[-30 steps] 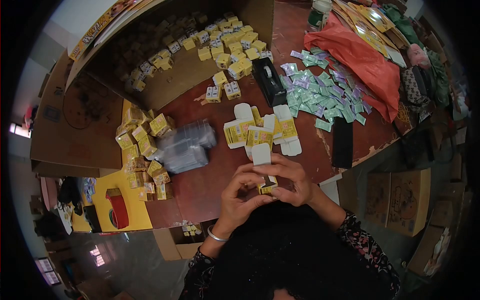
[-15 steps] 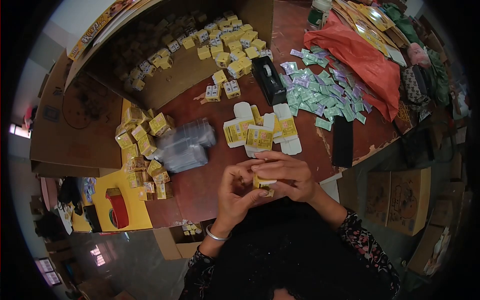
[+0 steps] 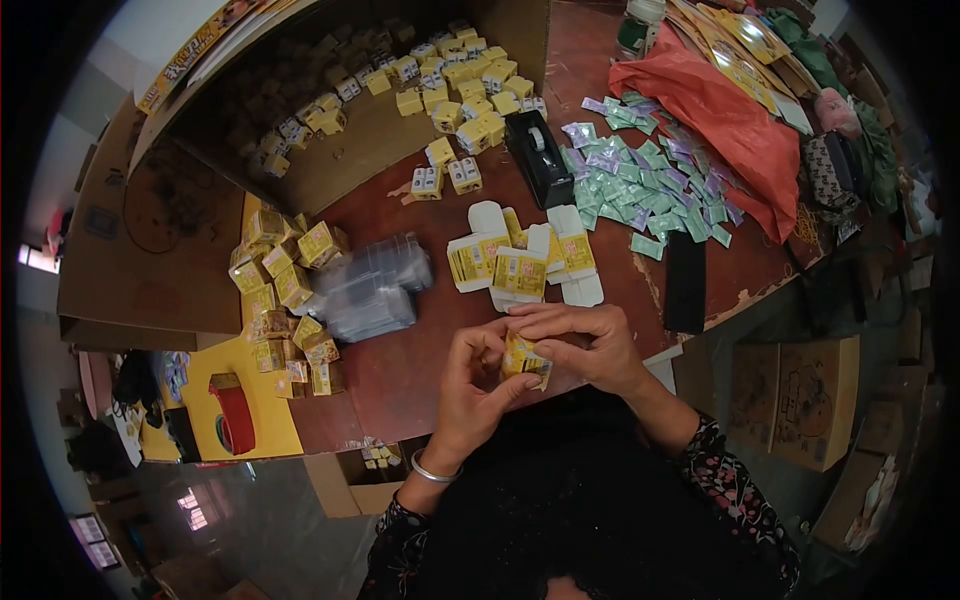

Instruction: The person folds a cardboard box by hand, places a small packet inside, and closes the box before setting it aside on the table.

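A small yellow printed carton (image 3: 524, 358) is held between both hands above the table's near edge. My left hand (image 3: 472, 385) is closed round its left side, thumb along the lower edge. From the right, my right hand (image 3: 590, 345) grips it, fingers over the top and thumb against its face. Part of the carton is hidden by the fingers. Just beyond lie several flat, unfolded yellow-and-white cartons (image 3: 520, 272). A stack of clear plastic sleeves (image 3: 370, 290) lies to their left, beside a pile of yellow boxes (image 3: 290, 270) in shiny clear wrap.
An open cardboard box (image 3: 370, 160) at the back holds many small yellow-and-white blocks (image 3: 470, 95). A black tape dispenser (image 3: 540, 160) stands beside green and purple sachets (image 3: 640, 180) and a red plastic bag (image 3: 715, 120). A dark flat slab (image 3: 685, 285) lies near the right edge.
The carton has turned in my hands, showing more of its yellow printed face. My right thumb has moved up onto that face. The things on the table stay put.
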`<act>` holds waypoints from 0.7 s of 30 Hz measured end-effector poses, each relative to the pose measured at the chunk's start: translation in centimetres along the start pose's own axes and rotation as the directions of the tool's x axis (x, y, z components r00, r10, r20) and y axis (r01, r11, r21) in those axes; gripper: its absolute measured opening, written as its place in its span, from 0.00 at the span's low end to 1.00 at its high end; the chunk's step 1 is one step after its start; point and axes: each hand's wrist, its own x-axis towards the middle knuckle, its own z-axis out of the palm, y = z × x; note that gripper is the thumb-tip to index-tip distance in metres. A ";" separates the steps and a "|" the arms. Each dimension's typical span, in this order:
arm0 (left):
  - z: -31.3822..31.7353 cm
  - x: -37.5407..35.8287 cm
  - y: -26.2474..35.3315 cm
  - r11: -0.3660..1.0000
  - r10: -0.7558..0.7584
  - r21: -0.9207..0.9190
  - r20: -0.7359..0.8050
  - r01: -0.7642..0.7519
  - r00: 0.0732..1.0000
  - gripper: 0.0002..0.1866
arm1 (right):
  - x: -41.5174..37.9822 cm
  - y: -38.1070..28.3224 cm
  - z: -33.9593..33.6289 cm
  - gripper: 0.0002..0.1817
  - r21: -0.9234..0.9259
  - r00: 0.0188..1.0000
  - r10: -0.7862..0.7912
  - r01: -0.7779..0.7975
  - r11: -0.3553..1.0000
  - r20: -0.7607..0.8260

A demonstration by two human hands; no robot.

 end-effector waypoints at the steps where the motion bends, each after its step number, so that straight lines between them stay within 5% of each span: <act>1: 0.0 0.0 0.0 1.000 -0.005 0.005 0.004 0.005 1.000 0.24 | 0.1 -0.2 0.1 0.13 0.006 1.000 0.008 -0.008 1.000 -0.011; 10: 0.8 0.2 1.3 0.987 -0.107 -0.118 0.015 0.108 0.994 0.24 | -0.2 -0.6 0.2 0.03 0.126 0.988 0.135 -0.124 0.984 -0.077; 13: 0.3 0.0 1.0 0.995 -0.097 -0.015 0.093 0.099 0.991 0.24 | -0.1 -1.2 -0.2 0.03 0.264 0.956 0.275 -0.241 0.934 -0.099; 16: 0.4 0.2 0.5 0.992 -0.067 -0.100 0.055 0.072 0.996 0.24 | -0.3 -0.3 -0.3 0.03 0.008 0.998 0.050 -0.050 0.999 -0.029; 21: 0.3 0.2 0.0 0.994 -0.037 -0.102 0.064 0.044 0.997 0.24 | -0.4 -0.4 0.2 0.02 -0.020 0.995 0.050 -0.052 0.998 -0.086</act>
